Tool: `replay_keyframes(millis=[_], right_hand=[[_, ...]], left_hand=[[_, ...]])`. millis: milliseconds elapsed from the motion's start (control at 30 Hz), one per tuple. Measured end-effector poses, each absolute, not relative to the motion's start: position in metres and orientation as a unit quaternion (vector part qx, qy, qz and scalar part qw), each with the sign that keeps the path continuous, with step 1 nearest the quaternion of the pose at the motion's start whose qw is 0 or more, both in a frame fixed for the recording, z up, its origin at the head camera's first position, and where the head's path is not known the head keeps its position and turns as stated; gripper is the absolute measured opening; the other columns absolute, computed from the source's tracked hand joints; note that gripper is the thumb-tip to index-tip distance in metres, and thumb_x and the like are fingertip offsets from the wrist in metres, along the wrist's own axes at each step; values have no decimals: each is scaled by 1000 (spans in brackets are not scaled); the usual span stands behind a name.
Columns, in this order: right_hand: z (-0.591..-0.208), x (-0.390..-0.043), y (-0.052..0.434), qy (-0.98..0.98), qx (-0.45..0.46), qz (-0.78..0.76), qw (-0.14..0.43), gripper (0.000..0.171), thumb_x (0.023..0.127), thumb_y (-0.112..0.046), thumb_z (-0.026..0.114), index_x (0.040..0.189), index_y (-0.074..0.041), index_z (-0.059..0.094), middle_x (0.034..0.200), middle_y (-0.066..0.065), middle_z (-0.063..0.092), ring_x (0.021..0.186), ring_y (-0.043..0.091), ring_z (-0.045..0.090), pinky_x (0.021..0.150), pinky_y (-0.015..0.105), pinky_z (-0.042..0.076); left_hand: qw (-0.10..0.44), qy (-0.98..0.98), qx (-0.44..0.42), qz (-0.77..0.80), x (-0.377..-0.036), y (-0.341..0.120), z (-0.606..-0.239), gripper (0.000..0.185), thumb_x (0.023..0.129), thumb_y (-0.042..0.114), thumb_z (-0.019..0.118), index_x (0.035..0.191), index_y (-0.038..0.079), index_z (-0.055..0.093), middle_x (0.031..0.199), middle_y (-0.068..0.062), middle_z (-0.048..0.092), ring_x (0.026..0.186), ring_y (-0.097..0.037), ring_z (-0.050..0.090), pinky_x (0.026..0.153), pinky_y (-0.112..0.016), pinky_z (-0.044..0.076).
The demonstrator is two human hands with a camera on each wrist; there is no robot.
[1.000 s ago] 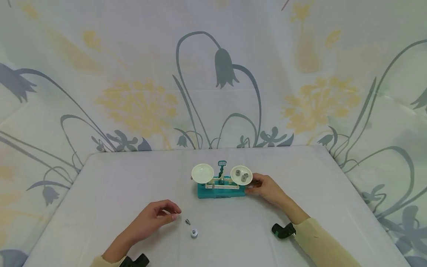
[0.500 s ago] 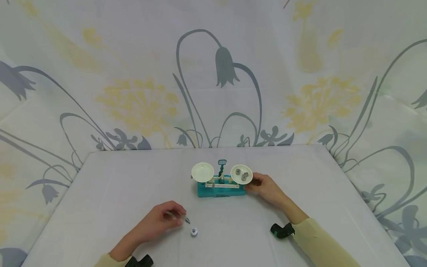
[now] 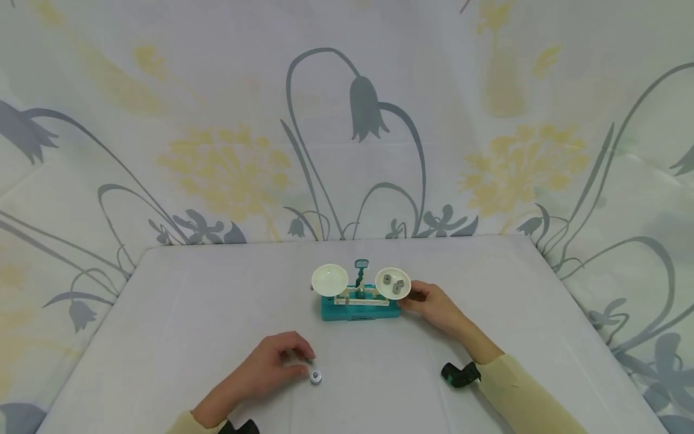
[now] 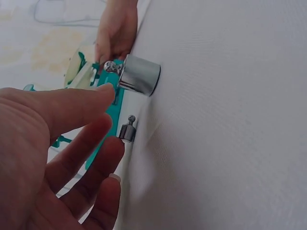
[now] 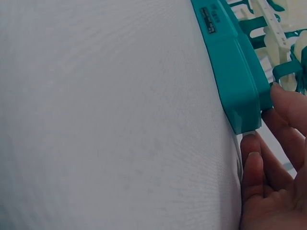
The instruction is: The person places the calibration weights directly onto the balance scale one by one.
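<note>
A teal balance scale (image 3: 358, 305) stands mid-table; its left pan (image 3: 329, 279) is bare, while its right pan (image 3: 386, 290) carries a few small metal weights (image 3: 394, 284). My right hand (image 3: 406, 302) grips the right end of the teal base (image 5: 230, 62), thumb above and fingers (image 5: 252, 158) at the corner. A small knobbed weight (image 4: 127, 132) and a larger chrome weight (image 4: 139, 74) stand on the cloth nearer me. My left hand (image 3: 303, 361) reaches over the small weight, fingertips (image 4: 115, 143) right beside it but not closed on it. The larger weight (image 3: 315, 378) sits just right of that hand.
A white cloth (image 3: 190, 313) covers the table, and a flower-printed sheet (image 3: 358, 120) hangs behind it. Black wrist-camera mounts show at my right sleeve (image 3: 461, 374) and at the bottom edge (image 3: 238, 427).
My left hand has slid right and toward me until its fingertips reach the small weight, now mostly hidden in the head view. The right hand and the scale have stayed put.
</note>
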State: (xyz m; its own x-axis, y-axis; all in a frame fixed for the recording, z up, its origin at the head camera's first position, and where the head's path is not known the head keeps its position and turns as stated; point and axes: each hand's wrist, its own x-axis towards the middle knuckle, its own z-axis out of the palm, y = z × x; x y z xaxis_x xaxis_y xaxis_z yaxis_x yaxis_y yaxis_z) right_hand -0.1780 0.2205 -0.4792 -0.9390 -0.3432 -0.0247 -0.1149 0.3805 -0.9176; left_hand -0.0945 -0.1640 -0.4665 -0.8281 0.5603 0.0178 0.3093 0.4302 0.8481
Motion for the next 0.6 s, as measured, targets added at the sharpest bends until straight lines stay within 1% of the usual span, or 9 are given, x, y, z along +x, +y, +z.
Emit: replay_keyframes(millis=[100, 267, 467, 600], right_hand=[[-480, -179, 221, 828, -133, -534, 105, 37, 91, -20, 74, 125, -6, 67, 123, 8, 67, 116, 25, 59, 97, 38, 47], [-481, -179, 222, 832, -126, -531, 101, 36, 91, -21, 74, 124, -8, 68, 122, 6, 67, 116, 25, 59, 97, 38, 48], [-484, -180, 221, 835, -132, -525, 99, 35, 94, -17, 71, 126, -5, 66, 123, 8, 67, 114, 24, 59, 95, 36, 48], [-484, -180, 219, 842, -131, -514, 92, 34, 95, -11, 68, 126, 1, 64, 122, 13, 66, 114, 29, 59, 96, 41, 48]], left_hand=[[130, 837, 264, 461, -94, -161, -465, 16, 86, 19, 79, 100, 24, 71, 98, 12, 67, 90, -13, 61, 76, -28, 49], [112, 847, 263, 449, -94, -159, -466, 15, 87, 17, 78, 97, 24, 71, 97, 13, 65, 86, -10, 60, 72, -26, 49], [118, 841, 284, 444, -95, -157, -469, 20, 87, 8, 77, 98, 25, 72, 94, 12, 66, 85, -10, 60, 71, -25, 49], [119, 842, 293, 437, -95, -156, -471, 25, 87, 4, 75, 98, 26, 72, 94, 14, 66, 85, -8, 59, 72, -24, 49]])
